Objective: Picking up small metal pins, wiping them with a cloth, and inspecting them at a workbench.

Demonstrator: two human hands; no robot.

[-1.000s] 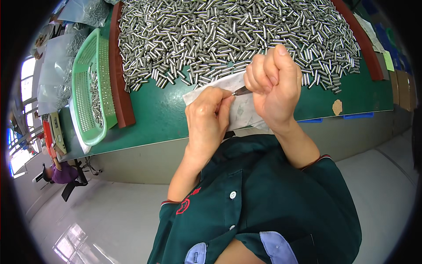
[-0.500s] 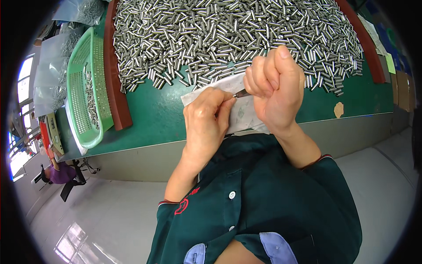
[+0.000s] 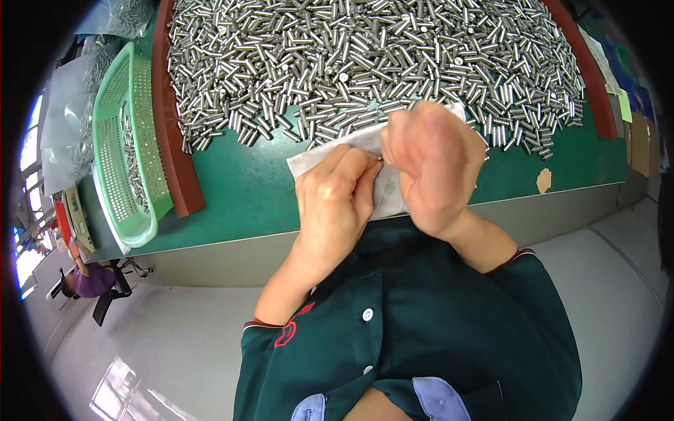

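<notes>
My left hand (image 3: 333, 189) is closed, thumb and forefinger pinched together over a white cloth (image 3: 387, 193) near the table's front edge. What it pinches is hidden by the fingers. My right hand (image 3: 439, 172), partly smeared by motion, is curled in a fist just to the right. It grips a slim dark tool, now covered by the fingers. A small dark metallic bit (image 3: 380, 158) shows between the two hands; I cannot tell whether it is the tool's tip or a held part. Beyond the hands spreads a big heap of short metal pins (image 3: 351, 59).
Red-brown bars (image 3: 175, 154) flank the heap on the green table (image 3: 239, 189). At left stands a green plastic basket (image 3: 144, 228) with pins inside, beside clear bags (image 3: 67, 133) of metal parts. A tan scrap (image 3: 544, 181) lies at right. Another person (image 3: 93, 279) sits far left.
My right hand has come lower and rolled over toward my left hand, so the tool's dark shaft is now hidden. My left hand keeps its pinch. The whole view has shifted slightly.
</notes>
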